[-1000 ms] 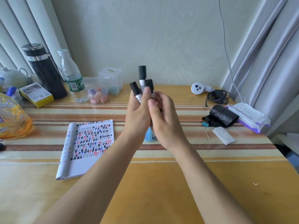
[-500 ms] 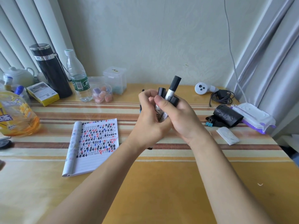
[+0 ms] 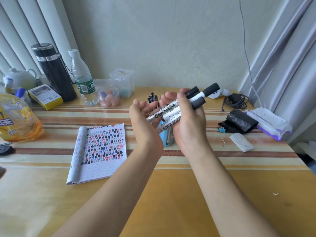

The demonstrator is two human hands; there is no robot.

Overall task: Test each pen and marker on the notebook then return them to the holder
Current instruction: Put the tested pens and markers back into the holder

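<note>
Fingers [image 3: 199, 115] of the right hand [image 3: 189, 129] are wrapped round three markers [image 3: 171, 113] mid-barrel, with the black caps poking out past them. The left hand [image 3: 145, 120] is loose and cupped, and the marker tails lie across it. Guessing these are light, stiff, smooth plastic tubes that'll roll and slip against each other, so I'd pinch one by the white barrel, not the cap, which could pop off. The blue holder [image 3: 166, 138] peeks out just below the right fingers, and the notebook [image 3: 102, 151] sits left of the left thumb.
</note>
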